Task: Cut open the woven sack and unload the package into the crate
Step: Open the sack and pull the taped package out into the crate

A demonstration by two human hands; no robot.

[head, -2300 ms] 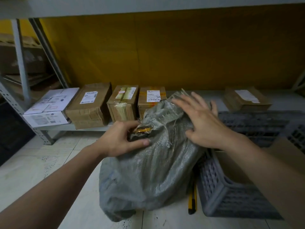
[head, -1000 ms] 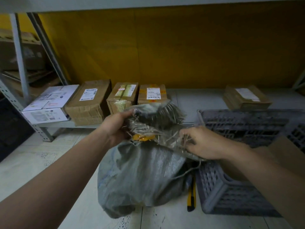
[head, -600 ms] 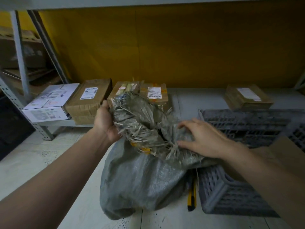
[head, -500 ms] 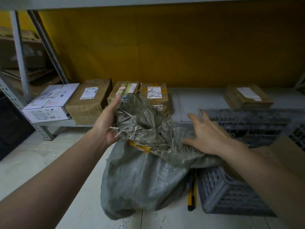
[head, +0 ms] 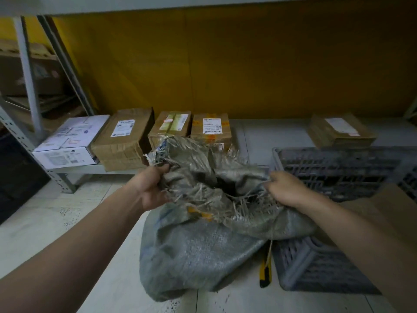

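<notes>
A grey woven sack [head: 194, 251] stands on the tiled floor with its frayed, cut top open. My left hand [head: 151, 188] grips the left edge of the opening. On the other side my right hand [head: 285, 188] grips the right edge, and the mouth gapes dark between them. Yellow tape of something inside shows at the slit [head: 198, 213]; the package itself is hidden. The grey plastic crate [head: 316, 265] sits right of the sack, with brown cardboard [head: 388, 206] in it. A yellow utility knife [head: 265, 273] lies on the floor between sack and crate.
A low metal shelf [head: 266, 134] behind the sack holds a white box [head: 67, 143], three brown parcels [head: 126, 138] side by side, and a flat parcel [head: 338, 132] at the right. A shelf upright [head: 27, 71] stands at the left. Yellow wall behind.
Both hands went from resting on the sack to gripping its frayed top edges. The opening has been pulled wider apart, with my right hand closing on the right edge in the last half second.
</notes>
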